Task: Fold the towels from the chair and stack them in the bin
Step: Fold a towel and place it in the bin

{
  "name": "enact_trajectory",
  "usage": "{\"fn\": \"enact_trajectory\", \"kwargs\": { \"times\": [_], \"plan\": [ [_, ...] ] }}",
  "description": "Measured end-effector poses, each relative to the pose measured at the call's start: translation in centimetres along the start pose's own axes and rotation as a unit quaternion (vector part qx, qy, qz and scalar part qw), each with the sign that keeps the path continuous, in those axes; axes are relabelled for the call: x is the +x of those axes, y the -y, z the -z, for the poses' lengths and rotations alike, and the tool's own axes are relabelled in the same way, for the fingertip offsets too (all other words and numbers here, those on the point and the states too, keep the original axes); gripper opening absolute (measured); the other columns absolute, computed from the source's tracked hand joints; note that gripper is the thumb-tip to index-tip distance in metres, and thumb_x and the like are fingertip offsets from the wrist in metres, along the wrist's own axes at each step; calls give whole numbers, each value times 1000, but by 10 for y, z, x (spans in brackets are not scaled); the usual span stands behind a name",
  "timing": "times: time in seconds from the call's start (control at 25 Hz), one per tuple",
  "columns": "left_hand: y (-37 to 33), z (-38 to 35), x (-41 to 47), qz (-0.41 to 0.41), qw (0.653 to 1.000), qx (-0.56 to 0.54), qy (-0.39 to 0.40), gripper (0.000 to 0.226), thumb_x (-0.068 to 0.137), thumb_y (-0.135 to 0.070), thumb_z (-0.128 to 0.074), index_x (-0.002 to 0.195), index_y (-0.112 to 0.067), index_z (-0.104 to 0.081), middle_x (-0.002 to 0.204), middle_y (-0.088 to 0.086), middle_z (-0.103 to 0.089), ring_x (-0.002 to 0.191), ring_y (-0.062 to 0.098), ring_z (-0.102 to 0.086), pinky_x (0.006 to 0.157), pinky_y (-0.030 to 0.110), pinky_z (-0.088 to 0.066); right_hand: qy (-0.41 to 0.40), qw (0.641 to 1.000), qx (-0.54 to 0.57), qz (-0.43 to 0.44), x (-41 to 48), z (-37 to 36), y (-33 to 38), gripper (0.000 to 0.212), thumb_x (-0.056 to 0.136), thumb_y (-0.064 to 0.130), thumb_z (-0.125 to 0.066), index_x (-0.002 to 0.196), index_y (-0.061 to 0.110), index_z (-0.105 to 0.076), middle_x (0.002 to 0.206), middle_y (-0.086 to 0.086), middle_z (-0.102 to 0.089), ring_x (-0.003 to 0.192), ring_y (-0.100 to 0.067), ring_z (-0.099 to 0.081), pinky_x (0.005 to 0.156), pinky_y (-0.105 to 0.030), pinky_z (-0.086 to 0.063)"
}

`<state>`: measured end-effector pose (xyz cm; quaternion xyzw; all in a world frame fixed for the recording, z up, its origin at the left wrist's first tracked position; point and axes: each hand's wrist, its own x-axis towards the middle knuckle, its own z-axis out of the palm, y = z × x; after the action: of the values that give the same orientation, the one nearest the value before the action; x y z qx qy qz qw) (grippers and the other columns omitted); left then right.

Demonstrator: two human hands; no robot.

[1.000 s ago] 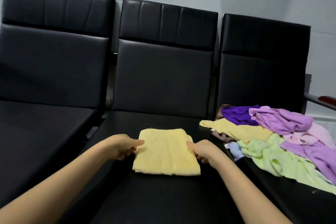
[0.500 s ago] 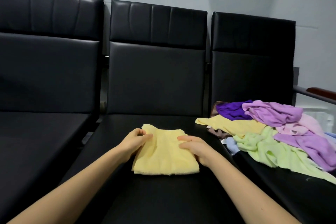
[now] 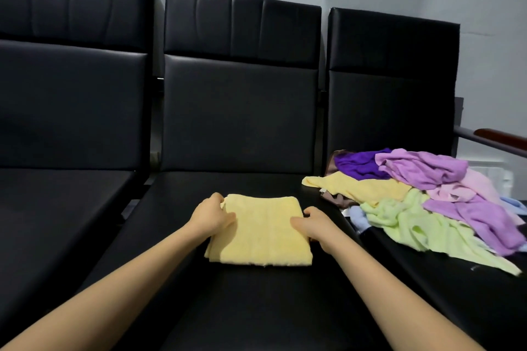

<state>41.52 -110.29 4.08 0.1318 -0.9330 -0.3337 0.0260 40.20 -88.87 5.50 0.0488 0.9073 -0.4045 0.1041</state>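
Observation:
A folded yellow towel point(image 3: 262, 232) lies flat on the middle black chair seat point(image 3: 256, 302). My left hand point(image 3: 209, 215) grips its left edge, thumb on top and fingers curled round the side. My right hand point(image 3: 312, 224) holds the right edge the same way, thumb lying across the top of the cloth. A loose pile of unfolded towels point(image 3: 422, 196) in purple, lilac, pink, light green and yellow covers the right chair seat. No bin is in view.
Three black padded chairs stand in a row against a grey wall; the left seat point(image 3: 57, 208) holds nothing. A wooden armrest point(image 3: 502, 137) sticks out at the far right, above the towel pile.
Both hands slid from the towel's top back onto its side edges and closed round them. The towel stays flat on the seat in the same spot.

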Motion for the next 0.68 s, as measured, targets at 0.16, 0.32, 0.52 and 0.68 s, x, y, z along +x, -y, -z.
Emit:
{"fn": "enact_trajectory", "kwargs": {
  "times": [0.16,0.32,0.52,0.68],
  "plan": [
    [-18,-9,-7,81,993,73,44,68,87,-36,-60,139,-5,-29,137,14,-42,122,30,-46,95,35,-44,-6,993,96,-68,1,-2,7,58,89,30,-60,136,3,-39,127,-9,-50,104,-21,-51,76,-30,-43],
    [-21,-12,-16,81,996,-19,43,38,84,-26,-67,110,-6,-48,91,3,-53,89,19,-53,70,27,-42,12,981,168,-96,-8,-8,9,52,86,20,-65,130,6,-41,105,-6,-48,94,-20,-49,77,-32,-44],
    [-32,2,-24,105,947,-281,118,39,79,-9,-64,116,-15,-56,111,11,-60,103,27,-58,91,43,-49,22,962,269,-39,-19,-12,-2,42,90,11,-54,131,11,-46,99,0,-54,95,-19,-53,82,-33,-45],
    [-84,4,-37,72,894,-411,162,34,84,3,-53,114,-14,-50,109,16,-57,92,29,-57,74,40,-51,-44,956,284,62,-31,25,-15,45,90,9,-54,132,20,-42,121,-2,-55,109,-21,-54,93,-33,-46]
  ]
}}
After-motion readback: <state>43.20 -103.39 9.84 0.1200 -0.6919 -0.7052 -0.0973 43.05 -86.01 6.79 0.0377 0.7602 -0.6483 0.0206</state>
